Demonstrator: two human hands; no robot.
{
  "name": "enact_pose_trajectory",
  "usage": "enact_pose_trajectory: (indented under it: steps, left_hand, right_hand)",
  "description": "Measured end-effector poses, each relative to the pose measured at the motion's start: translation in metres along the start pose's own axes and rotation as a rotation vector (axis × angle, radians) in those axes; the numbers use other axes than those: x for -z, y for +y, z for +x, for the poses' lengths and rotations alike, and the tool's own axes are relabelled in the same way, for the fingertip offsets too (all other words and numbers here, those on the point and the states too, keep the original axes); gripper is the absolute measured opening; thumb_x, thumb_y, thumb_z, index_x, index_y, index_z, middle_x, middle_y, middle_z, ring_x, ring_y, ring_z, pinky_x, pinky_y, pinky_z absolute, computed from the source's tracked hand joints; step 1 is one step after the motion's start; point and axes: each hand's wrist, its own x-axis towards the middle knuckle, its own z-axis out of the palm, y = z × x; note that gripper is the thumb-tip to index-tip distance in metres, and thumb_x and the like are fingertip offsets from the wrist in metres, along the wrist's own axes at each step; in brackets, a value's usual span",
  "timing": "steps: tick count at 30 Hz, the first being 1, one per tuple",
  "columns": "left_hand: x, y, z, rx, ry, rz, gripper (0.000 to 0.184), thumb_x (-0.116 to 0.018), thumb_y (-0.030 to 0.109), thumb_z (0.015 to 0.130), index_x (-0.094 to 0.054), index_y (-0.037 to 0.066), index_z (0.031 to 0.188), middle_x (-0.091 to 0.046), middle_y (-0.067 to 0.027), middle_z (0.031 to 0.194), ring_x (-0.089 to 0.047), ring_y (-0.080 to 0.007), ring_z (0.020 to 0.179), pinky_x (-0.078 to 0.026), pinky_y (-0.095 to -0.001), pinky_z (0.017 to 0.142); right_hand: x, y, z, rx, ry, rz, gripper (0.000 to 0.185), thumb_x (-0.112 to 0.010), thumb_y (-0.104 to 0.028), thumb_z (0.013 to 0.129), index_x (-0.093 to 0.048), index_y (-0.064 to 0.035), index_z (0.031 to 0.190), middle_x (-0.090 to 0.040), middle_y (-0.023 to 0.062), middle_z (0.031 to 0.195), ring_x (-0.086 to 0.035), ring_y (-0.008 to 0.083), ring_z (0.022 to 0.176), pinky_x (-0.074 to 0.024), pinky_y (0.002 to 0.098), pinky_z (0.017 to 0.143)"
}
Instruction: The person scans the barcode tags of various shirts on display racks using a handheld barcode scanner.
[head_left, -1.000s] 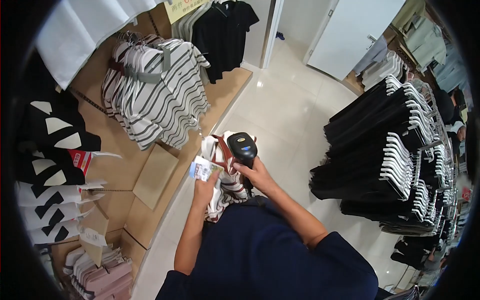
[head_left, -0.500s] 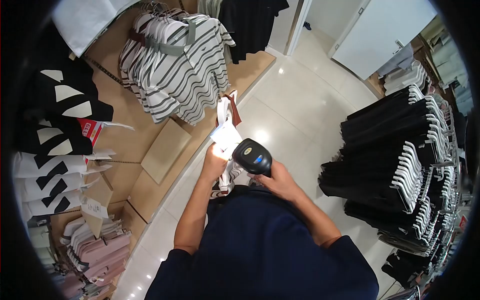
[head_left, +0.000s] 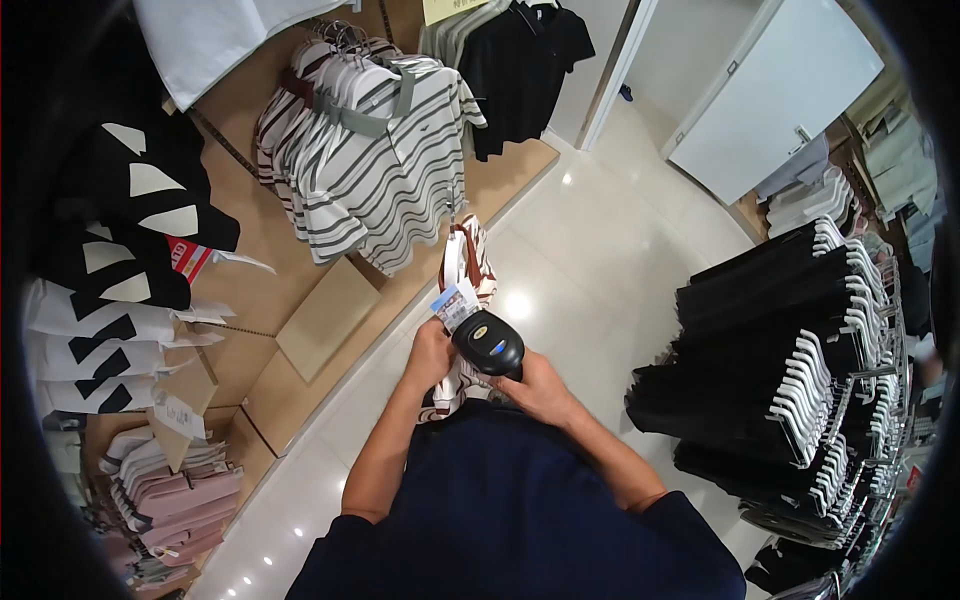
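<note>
My right hand is closed around the handle of a black barcode scanner. The scanner's head lies right at the lower edge of a white and blue price tag with small print. My left hand pinches this tag at its lower left; the fingertips are partly hidden. Behind the tag hangs a brown-and-white striped shirt with a brown collar, on a hanger. More of its striped cloth shows below the scanner, between my forearms.
Grey-striped polo shirts hang from the wooden shelf unit ahead and left. Black shirts hang farther back. On the right, a metal rack carries black garments on white hangers. A white door stands ajar beyond the tiled floor.
The bright light on the tag has gone, and its print now shows. Scanner and both hands sit slightly lower in the view. The surroundings have shifted a little with the camera.
</note>
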Motion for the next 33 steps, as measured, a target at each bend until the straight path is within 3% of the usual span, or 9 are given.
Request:
enact_pose_trajectory:
  steps: [2,5,6,8,9,14,18,27,33]
  left_hand:
    - [0.000,0.008,0.003,0.043,0.028,-0.090,0.026,-0.050,-0.002,0.093,-0.067,-0.002,0.113,-0.070,-0.0059,0.103,-0.064,-0.0126,0.092,-0.052,-0.0284,0.083]
    - [0.009,0.035,0.005,0.021,0.070,0.165,0.032,-0.067,0.005,0.089,-0.067,-0.001,0.120,-0.072,-0.0088,0.114,-0.064,-0.0155,0.107,-0.048,-0.0300,0.096]
    - [0.025,0.029,0.006,0.132,0.020,0.334,0.039,-0.071,0.009,0.089,-0.064,0.002,0.127,-0.070,-0.0077,0.120,-0.063,-0.0157,0.112,-0.046,-0.0301,0.100]
    - [0.044,0.056,-0.001,-0.089,0.082,0.314,0.050,-0.074,0.010,0.088,-0.060,0.007,0.136,-0.066,-0.0108,0.131,-0.061,-0.0201,0.120,-0.045,-0.0320,0.104]
    - [0.058,0.070,-0.007,-0.101,0.119,0.442,0.060,-0.073,0.012,0.089,-0.052,0.009,0.145,-0.060,-0.0161,0.140,-0.058,-0.0264,0.128,-0.043,-0.0355,0.107]
    - [0.139,0.105,-0.048,0.057,0.506,0.662,0.064,-0.062,0.009,0.095,-0.037,0.007,0.154,-0.049,-0.0217,0.149,-0.048,-0.0339,0.138,-0.037,-0.0394,0.113]
    - [0.223,0.117,-0.080,0.179,0.732,1.007,0.051,-0.060,0.009,0.092,-0.047,0.012,0.142,-0.063,-0.0270,0.124,-0.060,-0.0471,0.114,-0.049,-0.0520,0.092]
    - [0.352,0.138,0.013,0.518,0.728,1.591,0.027,-0.062,0.014,0.088,-0.070,0.009,0.113,-0.070,-0.0219,0.108,-0.067,-0.0414,0.099,-0.054,-0.0523,0.083]
    - [0.463,0.093,0.108,0.313,0.663,1.451,0.029,-0.066,0.016,0.087,-0.070,0.008,0.114,-0.070,-0.0217,0.113,-0.067,-0.0400,0.104,-0.054,-0.0496,0.086]
  right_hand:
    - [0.000,-0.001,0.005,0.003,-0.009,-0.007,0.042,-0.073,-0.018,0.090,-0.059,0.0013,0.124,-0.070,0.0197,0.108,-0.068,0.0280,0.102,-0.0508,0.0378,0.093]
    - [0.002,0.005,0.011,0.006,0.107,-0.128,0.025,-0.067,-0.012,0.089,-0.064,0.0017,0.110,-0.070,0.0103,0.089,-0.066,0.0175,0.080,-0.0536,0.0337,0.075]
    - [0.007,0.013,0.013,-0.046,0.110,-0.070,0.019,-0.067,-0.015,0.091,-0.065,-0.0001,0.103,-0.067,0.0080,0.079,-0.063,0.0153,0.069,-0.0508,0.0318,0.065]
    - [0.018,0.008,0.020,-0.236,0.117,0.170,0.020,-0.067,-0.021,0.094,-0.063,-0.0058,0.082,-0.057,0.0007,0.056,-0.051,0.0090,0.046,-0.0389,0.0268,0.045]
    - [0.028,0.014,0.021,-0.291,0.133,0.199,0.025,-0.066,-0.022,0.095,-0.060,-0.0058,0.078,-0.058,0.0018,0.058,-0.054,0.0107,0.049,-0.0413,0.0280,0.047]
    - [0.056,0.044,0.030,-0.248,0.252,0.322,0.019,-0.065,-0.020,0.094,-0.059,-0.0037,0.086,-0.057,0.0026,0.062,-0.057,0.0137,0.049,-0.0461,0.0290,0.050]
    - [0.064,0.059,0.041,-0.264,0.198,0.339,0.020,-0.066,-0.020,0.093,-0.059,-0.0044,0.082,-0.057,0.0022,0.061,-0.057,0.0138,0.049,-0.0461,0.0292,0.050]
    - [0.037,0.074,0.092,-0.302,0.212,0.322,0.021,-0.068,-0.021,0.092,-0.059,-0.0042,0.085,-0.057,0.0023,0.063,-0.058,0.0137,0.050,-0.0464,0.0289,0.050]
    - [0.007,0.066,0.135,-0.339,0.313,0.361,0.020,-0.068,-0.020,0.092,-0.058,-0.0036,0.088,-0.058,0.0032,0.065,-0.058,0.0141,0.050,-0.0473,0.0297,0.050]
